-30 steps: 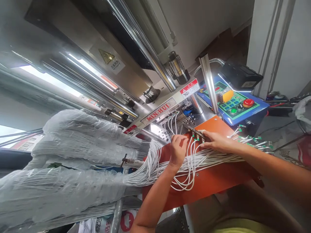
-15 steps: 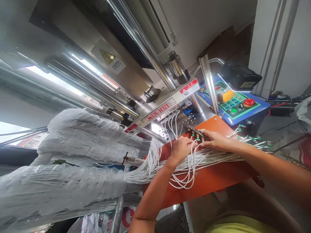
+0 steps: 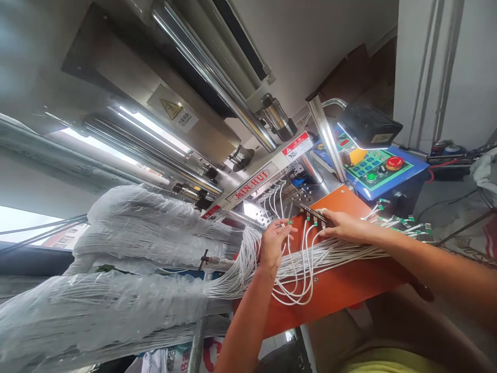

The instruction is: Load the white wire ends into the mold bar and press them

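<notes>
From where I'm standing, the board (image 3: pixel 341 287) is bright orange, the cables (image 3: pixel 248 259) plain white, their tips (image 3: pixel 410 224) green. The bar (image 3: pixel 312 212) looks dark grey. Over there the console (image 3: pixel 417 168) is blue, with a red knob (image 3: pixel 394 163) and a green button (image 3: pixel 371 177); the lamp (image 3: pixel 368 123) is black. The nameplate (image 3: pixel 252 185) carries red letters on silvery grey, and the warning sign (image 3: pixel 171 108) a yellow-and-black triangle.

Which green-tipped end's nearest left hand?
The cable end at the fingertips of the left hand; those by the metal bar and far right lie farther.
</notes>
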